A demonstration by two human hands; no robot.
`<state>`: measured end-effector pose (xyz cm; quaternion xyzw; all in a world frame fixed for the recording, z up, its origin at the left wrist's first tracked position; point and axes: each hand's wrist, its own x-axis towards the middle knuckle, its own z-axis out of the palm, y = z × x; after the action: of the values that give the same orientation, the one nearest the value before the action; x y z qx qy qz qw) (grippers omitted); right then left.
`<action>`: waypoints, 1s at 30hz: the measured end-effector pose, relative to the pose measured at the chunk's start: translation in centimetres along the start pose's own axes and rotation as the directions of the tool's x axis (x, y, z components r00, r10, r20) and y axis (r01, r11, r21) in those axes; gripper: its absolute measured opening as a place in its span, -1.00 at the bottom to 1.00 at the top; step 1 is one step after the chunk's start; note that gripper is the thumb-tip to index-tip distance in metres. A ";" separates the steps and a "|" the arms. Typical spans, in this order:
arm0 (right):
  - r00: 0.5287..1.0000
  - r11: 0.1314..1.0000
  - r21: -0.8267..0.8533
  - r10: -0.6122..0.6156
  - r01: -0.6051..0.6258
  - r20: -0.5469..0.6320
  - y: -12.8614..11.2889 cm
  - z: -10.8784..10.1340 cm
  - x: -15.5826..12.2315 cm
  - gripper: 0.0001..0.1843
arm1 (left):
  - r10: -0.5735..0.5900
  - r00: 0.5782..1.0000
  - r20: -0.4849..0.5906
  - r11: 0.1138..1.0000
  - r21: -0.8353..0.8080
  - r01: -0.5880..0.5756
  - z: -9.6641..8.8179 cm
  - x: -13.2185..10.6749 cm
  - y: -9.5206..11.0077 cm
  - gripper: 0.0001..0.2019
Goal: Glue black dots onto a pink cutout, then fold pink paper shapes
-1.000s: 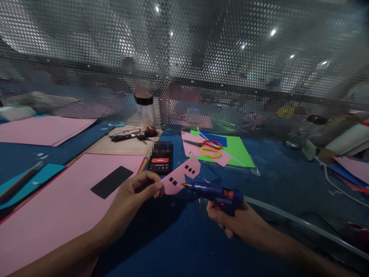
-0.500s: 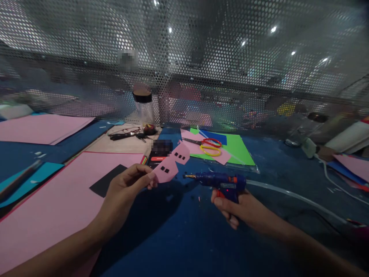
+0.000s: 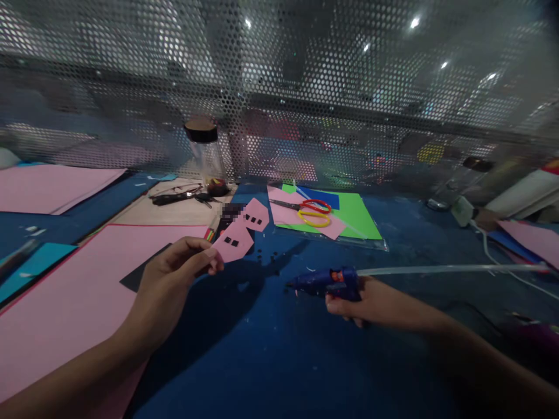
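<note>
Between thumb and fingers, my left hand (image 3: 174, 279) pinches the lower end of a pink paper cutout (image 3: 236, 240). Small black squares sit on the cutout in two groups, and it is held up above the table. My right hand (image 3: 356, 299) grips a blue hot glue gun (image 3: 325, 283) by its handle. The gun's nozzle points left, low over the blue tabletop and apart from the cutout. A long clear glue stick (image 3: 437, 269) sticks out of the gun's back. Tiny black squares (image 3: 266, 256) lie on the table between the cutout and the gun.
Scissors (image 3: 312, 211) with red and yellow handles rest on pink, blue and green paper (image 3: 360, 216). Large pink sheets (image 3: 87, 291) and a black piece (image 3: 140, 270) lie on the left. A glass jar (image 3: 207, 160) stands at the back, before a perforated metal screen (image 3: 279, 87).
The glue gun has dropped and tilted nozzle-down, moving away from the cutout, and its glue stick now points straight out to the right. My left hand with the cutout appears farther left.
</note>
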<state>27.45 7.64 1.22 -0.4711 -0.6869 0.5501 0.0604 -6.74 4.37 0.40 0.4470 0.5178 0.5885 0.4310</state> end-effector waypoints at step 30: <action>0.998 0.994 -0.090 0.056 -0.055 0.002 -0.2 0.1 -0.3 -0.52 | -0.018 0.999 0.046 0.999 0.034 0.017 -0.2 -0.2 -0.5 -0.91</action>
<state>27.44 7.39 1.46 -0.4911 -0.6978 0.5209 0.0223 -6.90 4.19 -0.17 0.4629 0.5214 0.5656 0.4404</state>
